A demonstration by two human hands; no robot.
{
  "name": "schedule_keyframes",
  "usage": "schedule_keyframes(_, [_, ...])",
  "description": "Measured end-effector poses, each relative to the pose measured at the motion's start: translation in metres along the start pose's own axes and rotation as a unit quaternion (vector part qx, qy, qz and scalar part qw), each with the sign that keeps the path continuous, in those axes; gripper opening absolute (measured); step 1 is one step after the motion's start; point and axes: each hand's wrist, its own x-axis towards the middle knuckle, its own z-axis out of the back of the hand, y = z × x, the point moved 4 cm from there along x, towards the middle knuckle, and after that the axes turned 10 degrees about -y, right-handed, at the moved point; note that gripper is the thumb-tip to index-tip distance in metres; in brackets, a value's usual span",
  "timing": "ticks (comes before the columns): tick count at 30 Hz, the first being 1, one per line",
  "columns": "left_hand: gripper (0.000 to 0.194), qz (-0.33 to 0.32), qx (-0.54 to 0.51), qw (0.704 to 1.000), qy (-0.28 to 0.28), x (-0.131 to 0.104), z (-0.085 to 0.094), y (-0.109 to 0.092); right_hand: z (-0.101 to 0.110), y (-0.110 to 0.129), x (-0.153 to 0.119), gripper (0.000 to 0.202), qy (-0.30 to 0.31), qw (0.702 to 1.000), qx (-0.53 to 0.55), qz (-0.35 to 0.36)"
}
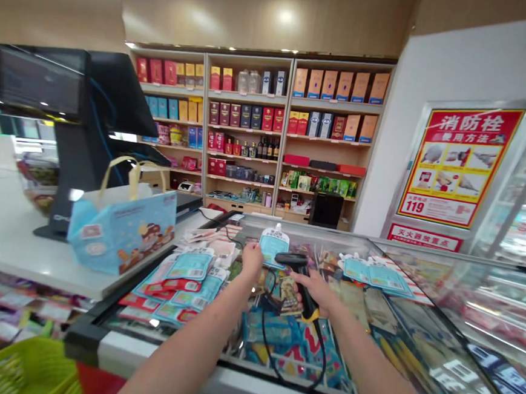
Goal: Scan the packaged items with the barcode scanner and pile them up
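Observation:
My right hand (314,288) is wrapped round the grip of a black barcode scanner (295,261) with a yellow butt, its black cable looping down over the freezer glass. Its head faces a blue and white spouted pouch (273,246), which my left hand (252,259) pinches at its left edge and holds upright. To the left, a pile of similar blue and red pouches (191,267) lies on the glass. More blue pouches (375,274) lie to the right of the scanner.
The glass-topped freezer (351,234) holds packaged goods under its lid. On the white counter (148,267) at left stand a blue paper bag (121,228) and a till screen (39,82). A green basket (26,366) is at lower left. Shelves of boxes (246,117) line the back wall.

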Motion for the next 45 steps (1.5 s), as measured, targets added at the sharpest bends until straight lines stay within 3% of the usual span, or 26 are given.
schedule_keyframes(7, [0.011, -0.052, 0.104, 0.992, -0.056, 0.056, 0.121, -0.036, -0.083, 0.018, 0.003, 0.026, 0.066, 0.997, 0.010, 0.035])
schedule_keyframes(11, [0.018, -0.097, 0.212, 0.969, -0.085, 0.077, 0.174, -0.047, -0.113, 0.022, 0.004, 0.028, 0.090, 0.995, -0.007, 0.047])
schedule_keyframes(15, [0.031, -0.145, 0.288, 0.943, -0.076, 0.082, 0.197, -0.047, -0.128, 0.021, 0.005, 0.031, 0.090, 0.995, -0.022, 0.044])
schedule_keyframes(18, [0.040, -0.201, 0.321, 0.922, -0.080, 0.077, 0.199, -0.051, -0.132, 0.019, 0.005, 0.029, 0.091, 0.995, -0.029, 0.039])
schedule_keyframes(21, [0.035, -0.296, 0.326, 0.892, -0.102, 0.066, 0.193, -0.063, -0.129, 0.018, 0.003, 0.028, 0.089, 0.995, -0.026, 0.032])
schedule_keyframes(25, [0.025, -0.389, 0.264, 0.879, -0.086, 0.047, 0.168, -0.077, -0.113, 0.019, 0.003, 0.027, 0.072, 0.996, -0.019, 0.042])
schedule_keyframes(29, [0.021, -0.378, 0.194, 0.905, -0.005, 0.025, 0.118, -0.067, -0.078, 0.016, 0.007, 0.025, 0.025, 0.999, -0.013, 0.046])
schedule_keyframes(33, [0.018, -0.263, 0.166, 0.942, 0.130, -0.008, 0.045, -0.029, -0.024, 0.004, 0.009, 0.024, -0.042, 0.998, 0.002, 0.051])
schedule_keyframes(37, [0.012, -0.125, 0.128, 0.956, 0.231, -0.054, -0.037, 0.010, 0.039, -0.011, 0.001, 0.025, -0.114, 0.992, 0.012, 0.051])
schedule_keyframes(41, [0.009, 0.008, 0.067, 0.957, 0.283, -0.099, -0.112, 0.037, 0.104, -0.021, -0.007, 0.028, -0.189, 0.980, 0.022, 0.051])
schedule_keyframes(45, [0.011, 0.041, 0.025, 0.960, 0.276, -0.127, -0.168, 0.055, 0.159, -0.027, -0.005, 0.026, -0.276, 0.958, 0.056, 0.059])
